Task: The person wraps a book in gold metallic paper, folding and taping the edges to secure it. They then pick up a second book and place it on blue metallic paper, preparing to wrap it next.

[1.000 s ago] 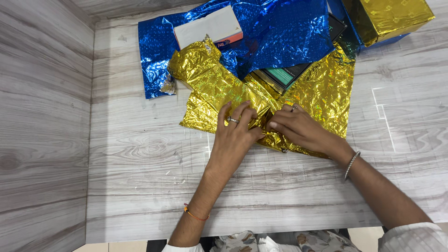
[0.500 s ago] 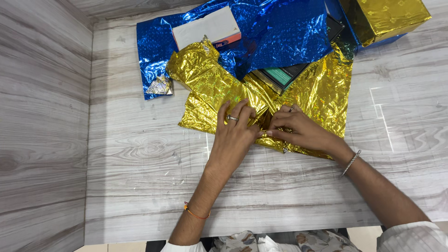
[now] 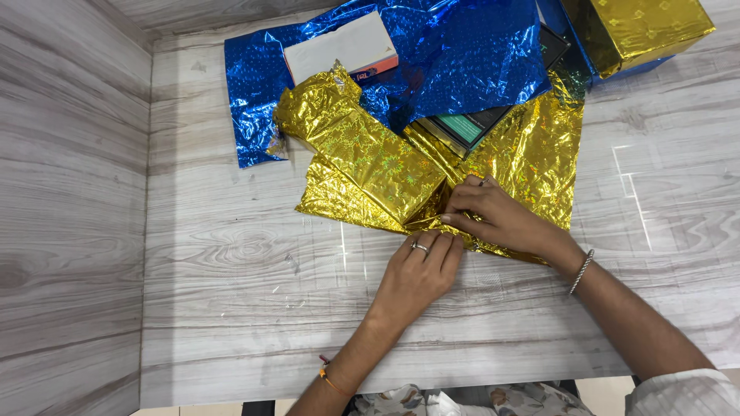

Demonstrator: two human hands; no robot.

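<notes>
Gold foil wrap [image 3: 532, 166] lies spread under and beyond my right hand [image 3: 501, 219], and the gold-wrapped box [image 3: 362, 154] sits just past my fingertips, angled away to the left. My left hand [image 3: 420, 273] has slid back toward me since a moment ago: it was up on the foil beside the right, and now it rests flat on the grey wood table [image 3: 231, 308] at the near edge of the wrap, fingers together and loosely straight, gripping nothing that I can see. My right hand stays on the fold, fingers curled and pinched on the crumpled gold edge at the box's near corner, so the wrap is held by one hand only and that corner looks gathered tighter than before. Beyond both hands, blue foil [image 3: 455, 54] is bunched up with a white box [image 3: 339, 50] lying on it, and a dark flat box [image 3: 478, 123] pokes out between the blue and the gold. Far off to the right, past my right wrist, another gold box [image 3: 640, 31] sits at the table's corner
</notes>
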